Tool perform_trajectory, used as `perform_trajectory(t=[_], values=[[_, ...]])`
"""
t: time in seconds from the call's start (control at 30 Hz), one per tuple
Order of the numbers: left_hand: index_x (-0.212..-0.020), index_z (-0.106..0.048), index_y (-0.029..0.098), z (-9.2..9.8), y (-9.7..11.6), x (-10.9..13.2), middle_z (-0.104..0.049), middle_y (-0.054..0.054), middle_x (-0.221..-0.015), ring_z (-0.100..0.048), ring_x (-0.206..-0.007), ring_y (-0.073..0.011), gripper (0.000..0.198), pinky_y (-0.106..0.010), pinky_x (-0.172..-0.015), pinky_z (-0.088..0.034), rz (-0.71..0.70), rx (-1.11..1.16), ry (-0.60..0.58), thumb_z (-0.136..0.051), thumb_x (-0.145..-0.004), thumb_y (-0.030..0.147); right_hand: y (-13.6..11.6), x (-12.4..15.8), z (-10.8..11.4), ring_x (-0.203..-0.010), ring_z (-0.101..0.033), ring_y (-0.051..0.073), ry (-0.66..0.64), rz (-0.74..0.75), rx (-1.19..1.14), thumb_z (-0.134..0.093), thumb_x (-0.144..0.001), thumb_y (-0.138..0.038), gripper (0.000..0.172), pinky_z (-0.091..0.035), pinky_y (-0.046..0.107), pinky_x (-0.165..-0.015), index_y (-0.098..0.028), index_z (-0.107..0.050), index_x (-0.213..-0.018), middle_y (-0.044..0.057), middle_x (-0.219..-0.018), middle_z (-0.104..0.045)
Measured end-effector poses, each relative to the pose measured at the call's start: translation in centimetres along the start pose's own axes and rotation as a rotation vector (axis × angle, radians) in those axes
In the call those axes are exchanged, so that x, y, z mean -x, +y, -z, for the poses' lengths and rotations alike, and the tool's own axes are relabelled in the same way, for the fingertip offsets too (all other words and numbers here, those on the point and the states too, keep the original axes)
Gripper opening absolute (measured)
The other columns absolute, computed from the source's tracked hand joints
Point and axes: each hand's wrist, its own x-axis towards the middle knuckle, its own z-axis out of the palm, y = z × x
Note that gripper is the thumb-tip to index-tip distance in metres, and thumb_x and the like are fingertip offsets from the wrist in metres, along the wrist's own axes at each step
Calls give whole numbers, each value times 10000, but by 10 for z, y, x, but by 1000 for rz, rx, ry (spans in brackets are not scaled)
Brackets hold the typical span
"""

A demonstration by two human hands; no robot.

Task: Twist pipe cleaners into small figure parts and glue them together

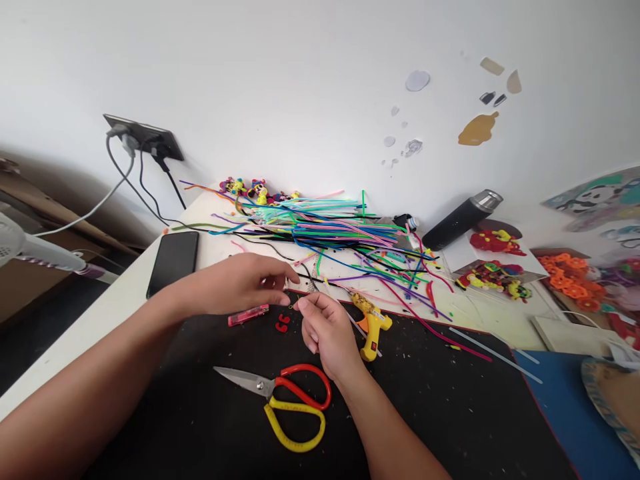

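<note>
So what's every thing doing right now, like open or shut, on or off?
Scissors, shut, lying flat on the black mat.
Glue gun, lying on its side.
Phone, screen dark, lying flat.
Flask, lid on, lying on its side.
Wall socket, plugs in.
Right hand, fingertips pinching a tiny piece.
Left hand, fingers curled, tips near the tiny piece.
</note>
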Motion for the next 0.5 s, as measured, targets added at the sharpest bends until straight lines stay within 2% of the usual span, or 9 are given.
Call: perform_trajectory(t=[0.1,0.2,0.3,0.4,0.5], values=[[-1026,-787,226,-6,3,-5,-802,-28,-938,-715,-822,-183,287,-251,-733,-493,-32,-9,-31,-578,-1016,423,0,0,0,-346,-269,56,6,4,8,-822,-882,-535,371,-211,212,-366,-196,-681,-830,-141,-451,-352],[-1000,-775,228,1,-6,-4,-807,-28,-939,-712,-835,-190,340,-256,-758,-497,15,-39,79,-528,-1032,460,-4,2,-1,-345,-295,55,5,0,29,-816,-885,-539,376,-208,212,-375,-187,-693,-837,-139,-447,-353],[-977,-771,243,12,-24,0,-806,-27,-938,-698,-820,-213,344,-282,-755,-485,138,-210,171,-527,-999,485,-9,3,-2,-338,-303,54,2,-9,29,-823,-872,-554,394,-208,213,-378,-185,-692,-829,-140,-438,-352],[-1035,-767,243,12,-45,0,-807,-66,-1045,-722,-913,-267,305,-327,-770,-488,253,-431,109,-524,-959,411,-10,3,-3,-336,-304,54,6,-16,30,-834,-856,-567,408,-211,214,-374,-185,-693,-825,-141,-436,-354],[-1162,-749,231,2,-62,-6,-791,-106,-1180,-727,-1020,-299,339,-364,-841,-512,251,-564,-25,-498,-950,313,-8,3,-3,-339,-305,56,13,-16,36,-838,-849,-574,413,-214,214,-371,-186,-696,-826,-140,-438,-352]])
